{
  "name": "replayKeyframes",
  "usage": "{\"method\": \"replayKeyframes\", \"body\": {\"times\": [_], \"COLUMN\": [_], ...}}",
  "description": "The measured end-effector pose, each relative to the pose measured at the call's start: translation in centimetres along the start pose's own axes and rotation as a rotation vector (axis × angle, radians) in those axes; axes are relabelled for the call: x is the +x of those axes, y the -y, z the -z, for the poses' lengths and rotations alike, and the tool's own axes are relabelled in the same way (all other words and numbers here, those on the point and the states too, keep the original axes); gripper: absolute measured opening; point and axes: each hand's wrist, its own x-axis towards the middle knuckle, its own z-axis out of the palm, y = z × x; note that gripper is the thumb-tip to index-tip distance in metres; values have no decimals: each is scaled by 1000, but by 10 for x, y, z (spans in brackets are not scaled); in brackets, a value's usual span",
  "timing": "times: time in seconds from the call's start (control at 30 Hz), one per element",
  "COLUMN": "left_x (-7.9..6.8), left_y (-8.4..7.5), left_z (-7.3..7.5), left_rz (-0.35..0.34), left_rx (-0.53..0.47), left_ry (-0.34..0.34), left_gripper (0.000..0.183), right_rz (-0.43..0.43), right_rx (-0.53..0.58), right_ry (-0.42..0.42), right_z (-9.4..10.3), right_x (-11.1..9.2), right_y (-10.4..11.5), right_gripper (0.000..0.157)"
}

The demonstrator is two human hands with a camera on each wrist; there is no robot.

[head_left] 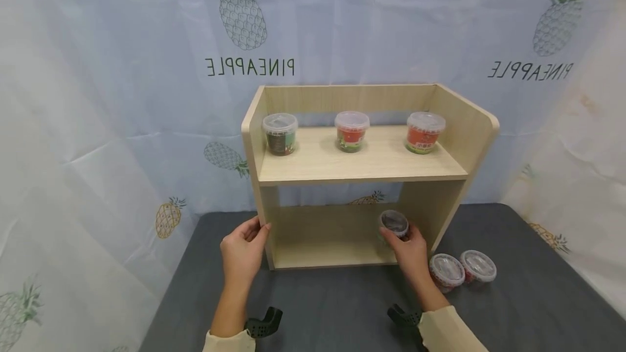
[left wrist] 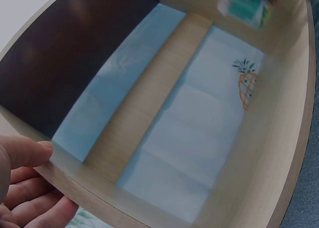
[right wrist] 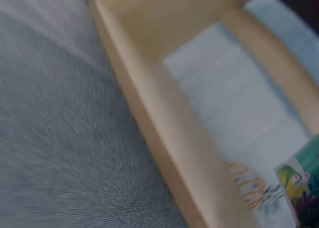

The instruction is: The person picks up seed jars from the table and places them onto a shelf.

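Note:
A small wooden two-tier shelf [head_left: 362, 170] stands on the dark table. My left hand [head_left: 244, 249] grips the edge of its left side panel; in the left wrist view the thumb [left wrist: 27, 152] lies on one face and the fingers on the other. Inside the lower tier, toward its right side, my right hand [head_left: 411, 249] holds a plastic tub [head_left: 393, 221] with a clear lid. That tub shows a green label [right wrist: 304, 173] in the right wrist view. It appears upright; whether its base touches the lower board is hidden.
On the upper tier stand a dark-labelled tub [head_left: 281, 137], a red-labelled tub [head_left: 352, 133] at the middle and another red-labelled tub [head_left: 424, 133] at the right. Two lidded tubs, one [head_left: 447, 271] nearer and one [head_left: 478, 268] farther right, sit on the table [head_left: 337, 308]. A pineapple-print curtain [head_left: 122, 96] hangs behind.

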Motion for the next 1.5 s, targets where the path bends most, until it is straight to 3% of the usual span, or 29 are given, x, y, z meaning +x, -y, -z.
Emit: {"method": "replayKeyframes", "body": {"times": [0.3, 0.63, 1.23, 1.37, 1.5], "left_x": [-4, 0, -1, -1, -2], "left_y": [3, 0, -1, -2, -1], "left_z": [-1, -1, 0, 0, 1], "left_rz": [-2, -10, -4, -2, -3], "left_rx": [-12, -14, -12, -18, -9], "left_ry": [17, 3, 15, 14, 7], "left_gripper": [29, 29, 31, 32, 32], "right_rz": [-105, -61, -49, -48, -109], "right_rx": [-61, -140, -105, -50, 45], "right_ry": [-58, -127, -149, -147, -106], "right_z": [-7, -9, -7, -6, -5], "right_x": [29, 43, 36, 26, 7], "right_y": [-36, -48, -44, -41, -33], "right_gripper": [90, 83, 82, 84, 95]}}
